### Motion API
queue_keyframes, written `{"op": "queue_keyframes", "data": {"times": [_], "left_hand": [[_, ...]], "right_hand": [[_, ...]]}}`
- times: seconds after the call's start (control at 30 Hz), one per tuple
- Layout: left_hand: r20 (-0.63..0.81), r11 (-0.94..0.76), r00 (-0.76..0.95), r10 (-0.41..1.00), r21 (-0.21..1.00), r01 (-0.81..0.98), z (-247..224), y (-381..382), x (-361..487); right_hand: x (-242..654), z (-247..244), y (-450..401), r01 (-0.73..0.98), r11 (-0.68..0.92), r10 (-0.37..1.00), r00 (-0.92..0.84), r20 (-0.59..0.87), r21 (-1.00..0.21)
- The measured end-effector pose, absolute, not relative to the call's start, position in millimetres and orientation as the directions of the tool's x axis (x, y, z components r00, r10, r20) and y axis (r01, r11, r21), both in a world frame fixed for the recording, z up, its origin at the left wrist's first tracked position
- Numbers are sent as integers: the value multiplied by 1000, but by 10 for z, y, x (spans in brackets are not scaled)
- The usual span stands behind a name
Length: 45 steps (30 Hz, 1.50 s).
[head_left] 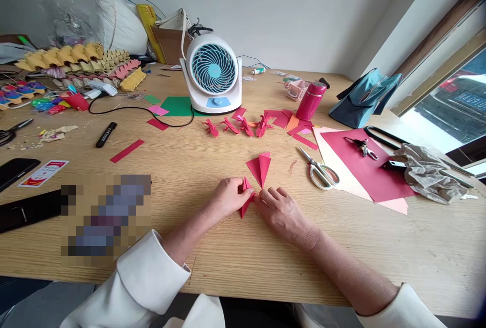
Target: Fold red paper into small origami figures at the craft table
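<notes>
A small folded red paper piece (245, 208) lies between my hands near the middle of the table. My left hand (231, 195) pinches its upper left part between thumb and fingers. On its right side, my right hand (280, 212) holds the same piece with thumb and forefinger, the other fingers curled. Just above my hands rests another folded red paper (260, 167), pointed at its lower end and touched by neither hand. Farther back, several small folded red figures (246, 126) stand in a row.
White-handled scissors (322, 172) lie to the right, beside a large red sheet (364, 166). Behind are a white fan (214, 72), a red bottle (311, 101) and a teal bag (362, 97). A black marker (106, 134) and a red strip (127, 151) lie left.
</notes>
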<state>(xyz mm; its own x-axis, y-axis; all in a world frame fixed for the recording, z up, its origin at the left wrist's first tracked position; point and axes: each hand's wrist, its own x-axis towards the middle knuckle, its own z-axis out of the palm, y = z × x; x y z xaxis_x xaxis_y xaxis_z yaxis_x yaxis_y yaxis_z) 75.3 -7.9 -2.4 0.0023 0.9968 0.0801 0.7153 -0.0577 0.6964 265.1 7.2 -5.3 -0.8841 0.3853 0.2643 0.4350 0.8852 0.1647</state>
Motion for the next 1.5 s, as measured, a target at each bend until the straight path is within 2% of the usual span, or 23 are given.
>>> {"op": "queue_keyframes", "data": {"times": [0.13,0.43,0.6,0.73,0.9,1.07,1.17,1.23,1.3,1.4,1.5], "left_hand": [[73,-49,-3,997,704,708,-31,-78,746],[51,-40,5,999,711,702,-35,-70,742],[-7,1,7,1000,753,658,3,-96,748],[-24,-6,41,999,790,613,67,-130,730],[-13,-59,108,994,771,634,121,-266,706],[194,-284,208,959,667,689,-89,-505,758],[291,-423,317,902,458,782,-271,-575,798],[272,-512,442,855,297,806,-340,-578,816],[239,-542,496,835,198,817,-348,-569,831],[189,-499,471,862,145,855,-281,-577,849],[165,-412,392,905,114,904,-201,-617,859]], "right_hand": [[2656,-60,65,405,897,346,-892,289,177],[2649,-104,94,473,868,425,-865,265,153],[2667,-85,59,370,910,323,-916,239,186],[2690,-70,51,334,930,291,-925,244,156],[2694,-11,34,253,964,226,-938,262,76],[2749,143,-54,97,986,140,-917,374,-132],[2847,404,-222,39,957,190,-832,521,-286],[2926,696,-390,18,937,240,-758,606,-350],[2999,1059,-570,-26,941,227,-692,686,-337],[3106,1539,-795,31,936,267,-711,650,-351],[3295,1602,-998,120,922,344,-694,633,-369]]}}
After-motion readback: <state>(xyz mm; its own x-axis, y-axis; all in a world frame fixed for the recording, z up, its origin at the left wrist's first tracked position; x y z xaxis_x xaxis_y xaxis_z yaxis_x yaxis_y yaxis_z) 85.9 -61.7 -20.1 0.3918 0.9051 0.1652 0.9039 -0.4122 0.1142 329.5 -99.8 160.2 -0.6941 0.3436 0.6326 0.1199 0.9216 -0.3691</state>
